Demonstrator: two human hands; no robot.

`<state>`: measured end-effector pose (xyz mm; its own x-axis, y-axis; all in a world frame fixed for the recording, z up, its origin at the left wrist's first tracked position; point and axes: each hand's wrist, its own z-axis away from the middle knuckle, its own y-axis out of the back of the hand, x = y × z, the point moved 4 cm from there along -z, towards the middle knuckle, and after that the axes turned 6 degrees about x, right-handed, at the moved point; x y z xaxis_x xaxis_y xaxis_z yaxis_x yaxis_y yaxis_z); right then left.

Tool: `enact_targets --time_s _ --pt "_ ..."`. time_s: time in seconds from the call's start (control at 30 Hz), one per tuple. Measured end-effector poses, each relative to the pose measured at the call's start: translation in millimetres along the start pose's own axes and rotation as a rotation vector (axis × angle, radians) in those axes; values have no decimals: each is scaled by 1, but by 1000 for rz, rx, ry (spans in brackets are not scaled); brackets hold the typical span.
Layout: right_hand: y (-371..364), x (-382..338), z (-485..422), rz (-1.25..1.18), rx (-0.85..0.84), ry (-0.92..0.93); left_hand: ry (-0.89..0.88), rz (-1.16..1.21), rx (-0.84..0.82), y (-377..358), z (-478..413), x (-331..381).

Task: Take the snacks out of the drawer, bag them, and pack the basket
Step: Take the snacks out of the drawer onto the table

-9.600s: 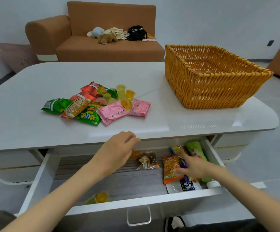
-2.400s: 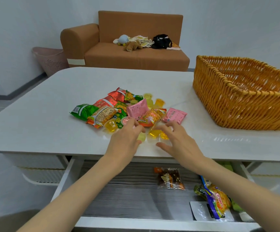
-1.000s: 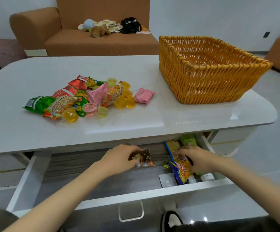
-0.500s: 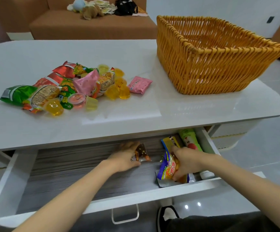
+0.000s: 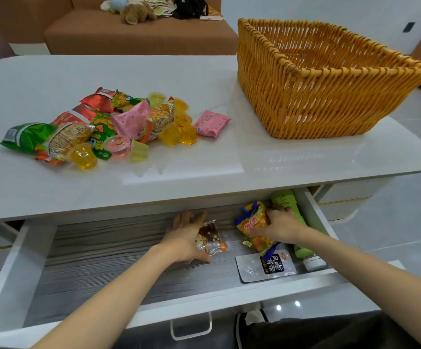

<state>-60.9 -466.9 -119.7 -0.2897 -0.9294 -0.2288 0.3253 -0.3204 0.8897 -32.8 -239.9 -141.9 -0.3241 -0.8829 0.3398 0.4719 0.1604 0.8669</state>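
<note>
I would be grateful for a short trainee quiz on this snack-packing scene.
1. True or false: the snack pile lies inside the wicker basket.
2. What does the right hand grip? A green tube; B yellow-and-blue snack bag; C white pouch.
3. Fill in: the left hand holds the clear packet inside the open ____.
Key: 1 false; 2 B; 3 drawer.
</note>
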Motion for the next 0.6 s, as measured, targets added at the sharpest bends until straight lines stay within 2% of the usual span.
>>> enact_targets --time_s 0.1,0.27,0.47,0.6 --pt "-8 -6 0 -138 -141 -28 11 -24 16 1 1 0" --pt "-5 -8 1 -117 -83 -37 26 36 0 0 2 -5" --pt "1 -31 25 1 -158 165 -61 75 54 11 15 -4" --pt "23 -49 51 125 -186 335 -151 46 -13 37 35 0"
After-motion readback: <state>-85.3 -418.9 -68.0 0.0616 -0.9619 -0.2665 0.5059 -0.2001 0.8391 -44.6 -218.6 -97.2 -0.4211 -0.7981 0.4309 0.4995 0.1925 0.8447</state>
